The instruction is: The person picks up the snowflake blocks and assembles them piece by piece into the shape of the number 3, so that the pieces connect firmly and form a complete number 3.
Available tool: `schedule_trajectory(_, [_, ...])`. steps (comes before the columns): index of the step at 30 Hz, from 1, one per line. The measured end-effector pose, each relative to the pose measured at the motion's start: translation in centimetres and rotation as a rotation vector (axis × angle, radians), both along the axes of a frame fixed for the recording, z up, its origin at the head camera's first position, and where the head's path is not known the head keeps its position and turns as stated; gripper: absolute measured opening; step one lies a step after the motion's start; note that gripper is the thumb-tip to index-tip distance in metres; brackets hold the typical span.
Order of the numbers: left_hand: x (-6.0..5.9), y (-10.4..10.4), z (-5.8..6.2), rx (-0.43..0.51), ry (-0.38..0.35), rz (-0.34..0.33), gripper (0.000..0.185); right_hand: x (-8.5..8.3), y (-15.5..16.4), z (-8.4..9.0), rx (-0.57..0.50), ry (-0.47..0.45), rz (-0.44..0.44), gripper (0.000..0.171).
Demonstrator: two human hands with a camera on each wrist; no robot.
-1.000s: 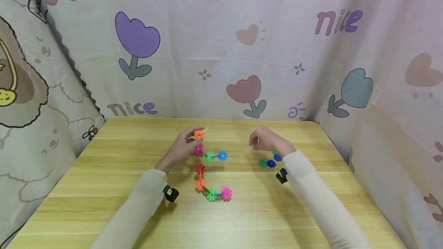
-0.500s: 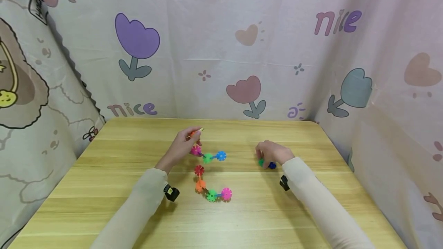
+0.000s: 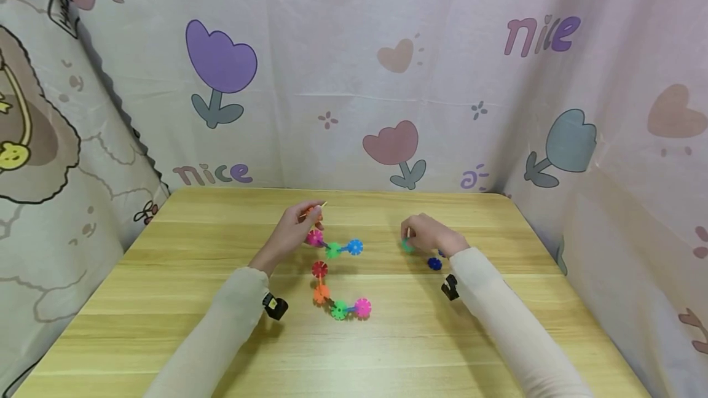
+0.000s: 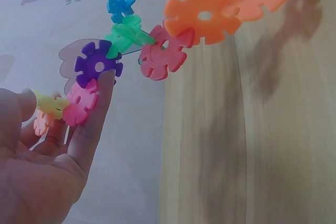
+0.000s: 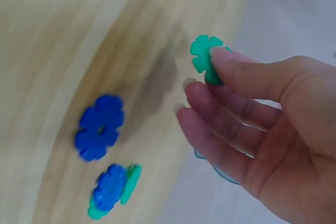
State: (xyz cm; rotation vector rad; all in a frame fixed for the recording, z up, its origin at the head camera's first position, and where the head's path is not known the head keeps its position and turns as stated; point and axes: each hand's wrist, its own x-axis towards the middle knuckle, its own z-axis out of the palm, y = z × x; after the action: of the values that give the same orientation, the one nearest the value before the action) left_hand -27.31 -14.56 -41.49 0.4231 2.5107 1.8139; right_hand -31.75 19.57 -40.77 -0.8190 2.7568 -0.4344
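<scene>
On the wooden table [image 3: 166,300], a chain [image 3: 332,275] of plastic snowflake discs is lying between the person's two arms, curving from a pink disc at the near end through green, orange and red pieces toward the far side. The left hand [image 3: 290,235] is gripping the chain's far end, its fingers curling round the pink disc [image 4: 80,102] and a yellow piece [image 4: 50,103] there, as the left wrist view is showing; a purple disc [image 4: 97,64] is sitting just beyond the fingertip, with green, blue, red and orange pieces trailing away from it. The right hand [image 3: 428,235] is hovering to the right of the chain, well apart from it, and is pinching a single green disc [image 5: 206,59] between thumb and forefinger, lifted off the wood; the other fingers are lying loosely curled beneath. Below that hand, a loose blue disc [image 5: 98,127] is lying flat on the table, and near it a blue piece joined to a green one [image 5: 113,190] is resting. Behind the table, a curtain [image 3: 387,66] printed with tulips and hearts is hanging.
</scene>
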Motion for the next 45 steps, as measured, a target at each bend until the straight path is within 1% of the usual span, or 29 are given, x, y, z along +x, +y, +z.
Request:
schedule_trajectory(7, [0.2, 0.2, 0.2, -0.001, -0.008, -0.006, 0.044, -0.2, -1.2, 1.0, -0.168, 0.010, 0.021, 0.014])
schedule_trajectory(13, [0.2, 0.3, 0.3, -0.002, 0.003, -0.011, 0.044, 0.1, -2.7, 2.2, -0.253, 0.036, 0.005, 0.015])
schedule_trajectory(20, [0.2, 0.4, 0.4, 0.006, 0.005, -0.012, 0.041, 0.4, -4.7, 3.3, -0.282, 0.096, -0.003, 0.018])
schedule_trajectory(26, [0.2, 0.5, 0.3, 0.006, 0.013, -0.011, 0.042, 0.6, -6.3, 3.7, -0.315, 0.151, 0.000, 0.022])
schedule_trajectory(31, [0.3, 0.7, 0.4, 0.016, 0.022, -0.021, 0.044, 0.9, -7.6, 3.9, -0.343, 0.154, -0.010, 0.024])
schedule_trajectory(34, [0.2, 0.9, 0.4, 0.029, 0.028, -0.027, 0.044, 1.1, -8.2, 4.1, -0.360, 0.159, 0.005, 0.023])
schedule_trajectory(40, [0.0, 1.1, 0.1, 0.030, 0.047, -0.026, 0.042, 1.2, -9.3, 4.2, -0.420, 0.136, 0.023, 0.024])
schedule_trajectory(45, [0.0, 1.1, 0.1, 0.021, 0.038, -0.023, 0.042, 1.2, -10.0, 4.2, -0.469, 0.161, 0.020, 0.024])
